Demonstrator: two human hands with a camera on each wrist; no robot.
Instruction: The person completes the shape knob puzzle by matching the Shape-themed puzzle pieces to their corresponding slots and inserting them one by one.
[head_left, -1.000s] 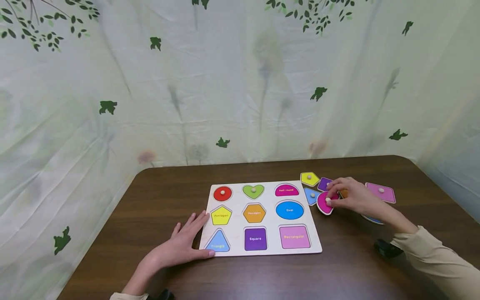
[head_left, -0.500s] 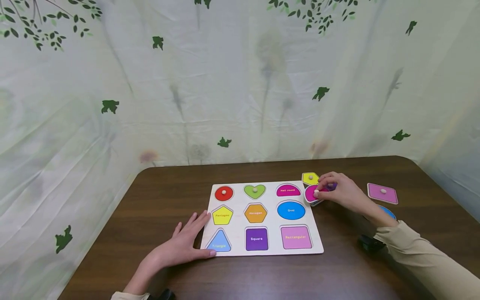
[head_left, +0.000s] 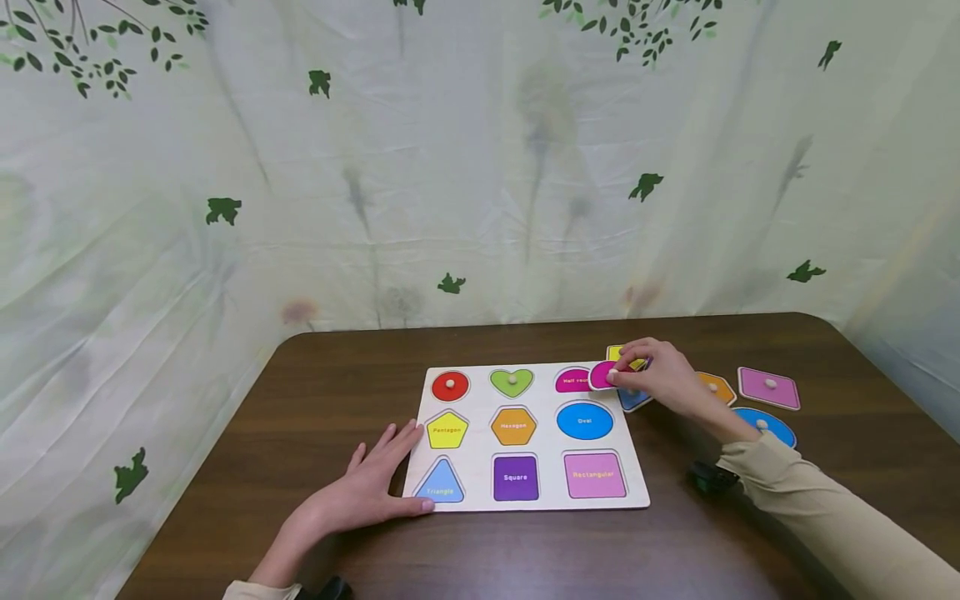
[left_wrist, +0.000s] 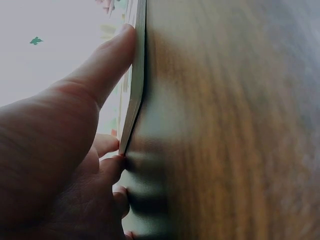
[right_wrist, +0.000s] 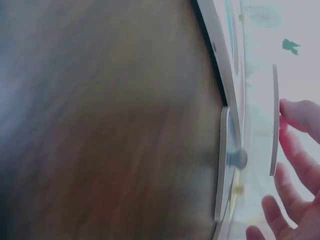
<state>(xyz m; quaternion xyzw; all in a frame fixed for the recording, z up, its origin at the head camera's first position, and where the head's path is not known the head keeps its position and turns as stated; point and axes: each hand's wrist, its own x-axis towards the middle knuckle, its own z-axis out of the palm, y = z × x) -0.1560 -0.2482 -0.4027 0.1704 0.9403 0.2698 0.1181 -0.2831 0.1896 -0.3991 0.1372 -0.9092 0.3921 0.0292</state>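
Note:
My right hand (head_left: 663,382) pinches the small knob of a magenta half-round puzzle piece (head_left: 599,376). The piece is over the right edge of the white shape puzzle board (head_left: 477,467), partly covering the half-round space (head_left: 571,381). From the right wrist it appears edge-on as a thin puzzle piece (right_wrist: 275,125), raised off the board. At the board's left side my left hand (head_left: 365,485) lies with its fingers along the edge. Its thumb (left_wrist: 107,62) rests on the front left corner. A red circle piece (head_left: 450,386) and a green heart piece (head_left: 512,383) sit in the board.
Right of the board lie loose knobbed pieces: a blue triangle (head_left: 633,400), a yellow pentagon (head_left: 614,352), an orange hexagon (head_left: 718,387), a pink rectangle (head_left: 768,388) and a blue oval (head_left: 767,427). A patterned cloth (head_left: 480,208) hangs behind the brown table (head_left: 360,358).
My right hand has carried the magenta half-round piece leftward from the loose pieces to above the board's right edge. The orange hexagon and blue oval have come into fuller view. My left hand has stayed put.

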